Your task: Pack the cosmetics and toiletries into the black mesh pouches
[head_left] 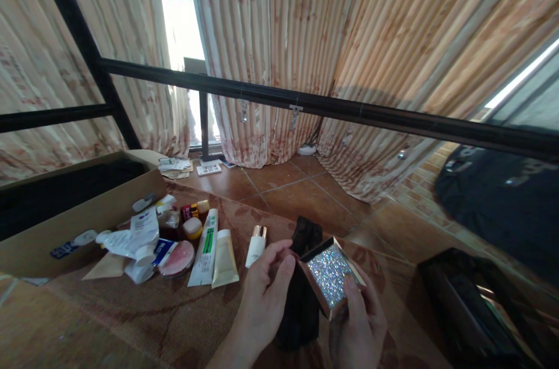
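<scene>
My right hand (358,322) grips a square compact (332,276) with a glittering silver lid, thumb lying across its lower right corner. My left hand (266,293) has its fingers curled around a black fabric pouch (303,293) and its fingertips touch the compact's left corner. The pouch hangs down between both hands and reaches up behind the compact. Both hands hover above a brown woven mat (174,316).
Cosmetics lie on the mat at left: white and cream tubes (213,252), a small white bottle with a gold cap (256,244), a pink round compact (177,258), jars and packets. An open cardboard box (74,212) stands far left. A black bag (471,305) sits right. Black rail (305,102) crosses ahead.
</scene>
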Motion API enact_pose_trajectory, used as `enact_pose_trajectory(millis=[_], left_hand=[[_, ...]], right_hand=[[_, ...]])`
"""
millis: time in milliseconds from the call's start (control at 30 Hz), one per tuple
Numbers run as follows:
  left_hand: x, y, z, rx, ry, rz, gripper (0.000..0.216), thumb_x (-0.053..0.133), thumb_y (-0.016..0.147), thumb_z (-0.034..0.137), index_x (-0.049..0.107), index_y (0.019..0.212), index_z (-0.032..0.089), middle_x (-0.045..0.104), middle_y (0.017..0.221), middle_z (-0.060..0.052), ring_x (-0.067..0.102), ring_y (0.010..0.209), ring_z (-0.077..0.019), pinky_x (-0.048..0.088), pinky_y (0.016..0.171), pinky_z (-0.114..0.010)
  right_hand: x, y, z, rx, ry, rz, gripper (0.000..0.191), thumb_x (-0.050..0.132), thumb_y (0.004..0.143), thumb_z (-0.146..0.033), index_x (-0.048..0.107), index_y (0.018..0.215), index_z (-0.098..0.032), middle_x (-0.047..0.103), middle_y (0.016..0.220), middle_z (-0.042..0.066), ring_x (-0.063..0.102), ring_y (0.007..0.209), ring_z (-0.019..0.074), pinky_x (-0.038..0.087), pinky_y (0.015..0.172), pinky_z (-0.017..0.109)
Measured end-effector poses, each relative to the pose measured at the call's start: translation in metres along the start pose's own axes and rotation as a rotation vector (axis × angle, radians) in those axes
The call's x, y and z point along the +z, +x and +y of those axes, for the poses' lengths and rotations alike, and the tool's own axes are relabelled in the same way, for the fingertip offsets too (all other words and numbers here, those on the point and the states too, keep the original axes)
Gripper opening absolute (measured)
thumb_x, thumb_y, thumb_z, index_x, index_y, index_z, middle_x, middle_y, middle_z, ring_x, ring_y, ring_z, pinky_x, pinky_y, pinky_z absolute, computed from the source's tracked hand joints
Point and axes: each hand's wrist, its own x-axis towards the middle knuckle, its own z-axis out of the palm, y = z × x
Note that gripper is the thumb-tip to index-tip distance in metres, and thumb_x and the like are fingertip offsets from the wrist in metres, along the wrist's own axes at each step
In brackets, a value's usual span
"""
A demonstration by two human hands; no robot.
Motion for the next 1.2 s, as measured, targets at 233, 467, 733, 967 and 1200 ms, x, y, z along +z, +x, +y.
enact_pose_trajectory(millis=[233,467,733,967,1200], left_hand=[[-0.002,0.008,0.000,-0.112,-0.305,0.191,0.027,0.065,0.080,0.033,0.069,0.101,0.016,0.071,0.089,-0.005,0.058,0.073,-0.0122,0.045,0.072,-0.024],[-0.008,0.011,0.007,-0.317,-0.682,0.234,0.028,0.072,0.068,0.025,0.069,0.094,0.012,0.070,0.083,-0.006,0.052,0.061,-0.0068,0.040,0.058,-0.018],[-0.007,0.011,0.004,-0.369,-0.701,0.221,0.027,0.073,0.066,0.019,0.069,0.091,0.012,0.069,0.081,-0.004,0.051,0.059,-0.0047,0.040,0.057,-0.016],[-0.016,0.012,0.012,-0.348,-0.889,0.205,0.025,0.064,0.068,0.010,0.069,0.093,0.011,0.066,0.087,-0.005,0.051,0.061,-0.0061,0.041,0.051,-0.014],[-0.026,0.011,0.018,-0.299,-1.118,0.079,0.033,0.057,0.069,0.011,0.068,0.100,0.008,0.064,0.091,-0.008,0.048,0.062,-0.0078,0.035,0.041,-0.013]], right_hand=[[-0.002,0.000,0.002,-0.003,-0.020,-0.001,0.045,0.071,0.074,-0.045,0.066,0.107,-0.015,0.055,0.052,-0.004,0.039,0.040,0.0069,0.028,0.040,0.020],[-0.005,0.002,0.005,0.010,-0.017,0.058,0.046,0.073,0.070,-0.046,0.067,0.104,-0.015,0.056,0.053,-0.004,0.037,0.037,0.0062,0.027,0.038,0.021],[-0.005,0.002,0.004,-0.113,-0.093,0.011,0.039,0.070,0.075,-0.044,0.070,0.100,-0.014,0.065,0.070,0.003,0.054,0.054,0.0128,0.037,0.047,0.024],[-0.004,0.001,0.003,-0.073,-0.044,-0.020,0.037,0.069,0.077,-0.042,0.067,0.105,-0.017,0.069,0.085,0.004,0.061,0.066,0.0139,0.042,0.053,0.022],[-0.004,-0.001,0.001,-0.109,-0.090,-0.013,0.039,0.069,0.077,-0.043,0.067,0.103,-0.015,0.066,0.077,0.003,0.056,0.057,0.0121,0.040,0.051,0.023]])
